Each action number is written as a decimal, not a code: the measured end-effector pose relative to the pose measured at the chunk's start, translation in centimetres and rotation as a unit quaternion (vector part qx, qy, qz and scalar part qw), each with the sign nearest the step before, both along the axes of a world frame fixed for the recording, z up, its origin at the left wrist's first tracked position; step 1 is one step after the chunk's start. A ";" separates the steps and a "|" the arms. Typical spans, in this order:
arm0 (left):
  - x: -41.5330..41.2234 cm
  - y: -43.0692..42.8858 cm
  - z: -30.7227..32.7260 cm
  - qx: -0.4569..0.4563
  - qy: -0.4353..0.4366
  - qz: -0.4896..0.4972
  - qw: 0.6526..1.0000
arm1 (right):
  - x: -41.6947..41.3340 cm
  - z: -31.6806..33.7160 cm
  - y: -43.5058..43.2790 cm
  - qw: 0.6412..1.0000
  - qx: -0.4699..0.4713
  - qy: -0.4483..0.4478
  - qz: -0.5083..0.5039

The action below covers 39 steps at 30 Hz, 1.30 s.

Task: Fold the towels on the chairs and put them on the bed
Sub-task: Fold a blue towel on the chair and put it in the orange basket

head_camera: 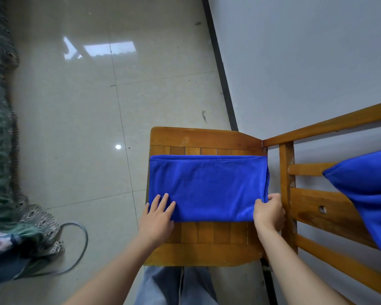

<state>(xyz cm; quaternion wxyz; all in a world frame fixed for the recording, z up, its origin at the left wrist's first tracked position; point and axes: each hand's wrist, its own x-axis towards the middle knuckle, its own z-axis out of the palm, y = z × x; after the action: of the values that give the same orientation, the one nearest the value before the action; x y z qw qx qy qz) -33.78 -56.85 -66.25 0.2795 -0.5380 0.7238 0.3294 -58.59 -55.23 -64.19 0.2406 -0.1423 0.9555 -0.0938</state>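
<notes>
Blue towel (207, 186) part-folded on chair seat (198, 137). Left hand (157, 219) flat on its near-left corner; right hand (268, 213) pinches its right edge. Second towel (365, 190) draped over chair back, apparently unfolded. No towel on visible bed (0, 128).

In front of you the wooden chair (204, 253) stands on the tiled floor (75, 117); a folded blue towel (207, 186) lies flat across its slatted seat (209, 233), side to side.
</notes>
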 end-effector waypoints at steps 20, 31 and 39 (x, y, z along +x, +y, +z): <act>2.2 -2.2 1.0 0.133 0.274 0.552 0.776 | 14.8 3.3 -1.2 0.935 -0.133 -0.169 0.281; 2.1 -2.6 1.4 0.136 0.286 0.578 0.752 | 16.0 1.5 -1.7 0.894 -0.055 -0.278 0.348; 2.3 -2.0 0.7 0.079 0.250 0.443 0.857 | 12.0 -0.4 0.1 0.893 -0.013 -0.140 0.428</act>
<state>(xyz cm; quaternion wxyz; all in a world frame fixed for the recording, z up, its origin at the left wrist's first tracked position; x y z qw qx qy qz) -31.47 -58.82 -65.60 -0.0445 -0.6771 0.4263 0.5982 -46.61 -55.12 -64.57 0.3869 -0.5261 0.7572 -0.0126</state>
